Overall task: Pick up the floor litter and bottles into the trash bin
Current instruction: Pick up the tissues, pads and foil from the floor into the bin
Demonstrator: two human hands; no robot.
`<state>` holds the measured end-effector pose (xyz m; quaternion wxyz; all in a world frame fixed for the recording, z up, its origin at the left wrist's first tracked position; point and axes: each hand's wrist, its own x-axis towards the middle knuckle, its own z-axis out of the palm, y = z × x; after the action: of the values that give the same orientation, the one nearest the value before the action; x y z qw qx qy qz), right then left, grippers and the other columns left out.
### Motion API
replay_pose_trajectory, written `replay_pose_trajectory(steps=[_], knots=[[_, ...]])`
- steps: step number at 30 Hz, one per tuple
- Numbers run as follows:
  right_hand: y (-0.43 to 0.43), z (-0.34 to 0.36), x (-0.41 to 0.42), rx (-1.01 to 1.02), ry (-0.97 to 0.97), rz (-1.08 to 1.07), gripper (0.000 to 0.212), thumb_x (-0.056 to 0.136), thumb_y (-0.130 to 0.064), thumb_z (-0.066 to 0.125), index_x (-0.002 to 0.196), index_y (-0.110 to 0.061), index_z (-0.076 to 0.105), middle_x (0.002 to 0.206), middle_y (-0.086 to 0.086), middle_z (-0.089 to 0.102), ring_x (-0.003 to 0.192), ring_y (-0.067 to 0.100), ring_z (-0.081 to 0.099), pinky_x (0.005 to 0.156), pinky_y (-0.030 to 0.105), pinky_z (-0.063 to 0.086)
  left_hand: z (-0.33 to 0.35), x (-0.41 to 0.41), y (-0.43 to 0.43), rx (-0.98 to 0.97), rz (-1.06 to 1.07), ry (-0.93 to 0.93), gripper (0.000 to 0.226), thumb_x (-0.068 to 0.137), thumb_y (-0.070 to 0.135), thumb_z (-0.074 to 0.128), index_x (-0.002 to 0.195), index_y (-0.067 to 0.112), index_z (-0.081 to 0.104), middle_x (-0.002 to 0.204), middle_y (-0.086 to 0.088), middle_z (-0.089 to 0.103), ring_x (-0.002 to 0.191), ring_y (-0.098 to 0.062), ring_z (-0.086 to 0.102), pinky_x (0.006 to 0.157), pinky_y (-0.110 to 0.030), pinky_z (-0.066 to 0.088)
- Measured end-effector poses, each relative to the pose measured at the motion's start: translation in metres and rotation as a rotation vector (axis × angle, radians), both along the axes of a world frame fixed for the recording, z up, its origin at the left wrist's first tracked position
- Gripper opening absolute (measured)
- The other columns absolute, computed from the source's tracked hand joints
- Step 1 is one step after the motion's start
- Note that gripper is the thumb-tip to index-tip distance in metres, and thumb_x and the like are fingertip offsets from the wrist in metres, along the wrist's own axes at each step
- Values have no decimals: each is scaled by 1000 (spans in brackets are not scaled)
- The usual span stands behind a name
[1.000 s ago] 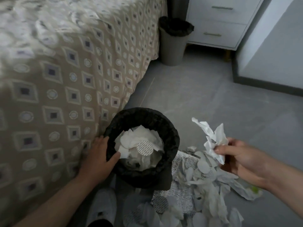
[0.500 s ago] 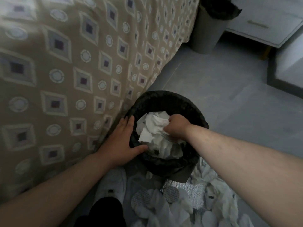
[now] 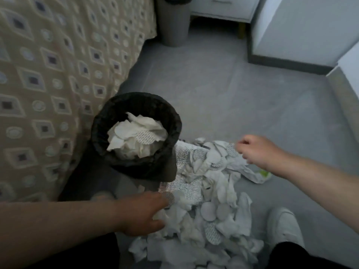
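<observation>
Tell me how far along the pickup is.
Partly done: the black-lined bin already holds a mound of white paper. In hand: the left hand and right hand are at the litter pile, neither clearly gripping. Left: most of that pile; no bottles visible.

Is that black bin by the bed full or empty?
Nearly full: crumpled white paper is heaped close to the rim of the black bin.

- A home bedroom: a bed [image 3: 58, 74] with patterned cover fills nine to eleven o'clock.
- A white drawer unit [image 3: 223, 6] stands at twelve o'clock.
</observation>
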<state>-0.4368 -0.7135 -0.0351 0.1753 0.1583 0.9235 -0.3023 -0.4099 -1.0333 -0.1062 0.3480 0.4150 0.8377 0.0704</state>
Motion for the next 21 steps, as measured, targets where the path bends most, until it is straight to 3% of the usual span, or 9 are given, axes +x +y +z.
replay_pose_trajectory(steps=[2, 4, 8, 11, 14, 18, 21], knots=[[33, -39, 29, 60, -184, 15, 17, 85, -17, 57, 71, -10, 62, 65, 2, 54, 64, 17, 51, 63, 28, 43, -49, 4, 0, -163, 193, 0, 73, 75, 64, 52, 134, 23, 37, 137, -3, 41, 128, -23, 39, 105, -30, 34], [53, -71, 50, 106, -266, 48, 17, 85, -18, 59, 69, -14, 61, 63, -2, 55, 60, 13, 52, 58, 27, 39, -90, -3, 5, -149, 550, 35, 89, 58, 80, 48, 130, 29, 42, 137, -2, 45, 128, -26, 42, 102, -35, 39], [70, -116, 64, 137, -370, 77, 29, 82, -32, 61, 87, -4, 66, 88, 10, 67, 87, 24, 62, 74, 32, 46, -135, -18, 24, -55, 1170, 38, 111, 45, 90, 35, 134, 27, 50, 144, -3, 46, 134, -28, 39, 108, -38, 32], [66, -136, 66, 83, -353, -75, 39, 82, -37, 60, 104, -5, 64, 110, 13, 66, 100, 26, 61, 74, 29, 41, -154, -17, 43, -164, 1269, 7, 112, 53, 92, 38, 137, 19, 46, 145, -12, 43, 130, -36, 39, 107, -39, 32], [50, -157, 68, -1, -309, -184, 67, 80, -43, 64, 135, -12, 45, 139, 10, 48, 125, 25, 48, 92, 28, 39, -163, -12, 64, -219, 1390, 46, 102, 56, 80, 60, 129, 9, 51, 134, -21, 47, 123, -40, 40, 101, -44, 36], [17, -182, 67, -35, -300, -162, 99, 73, -55, 67, 150, -25, 12, 153, 12, 21, 141, 29, 27, 111, 37, 31, -162, 0, 77, -96, 1442, 64, 78, 61, 49, 80, 119, 4, 54, 122, -31, 49, 116, -44, 43, 99, -43, 36], [-1, -196, 63, -13, -296, -146, 100, 73, -48, 69, 151, -32, 8, 156, 12, 10, 143, 34, 19, 115, 40, 25, -170, 13, 72, 68, 1421, 48, 68, 64, 37, 82, 118, 4, 57, 114, -27, 55, 114, -39, 45, 98, -42, 39]])
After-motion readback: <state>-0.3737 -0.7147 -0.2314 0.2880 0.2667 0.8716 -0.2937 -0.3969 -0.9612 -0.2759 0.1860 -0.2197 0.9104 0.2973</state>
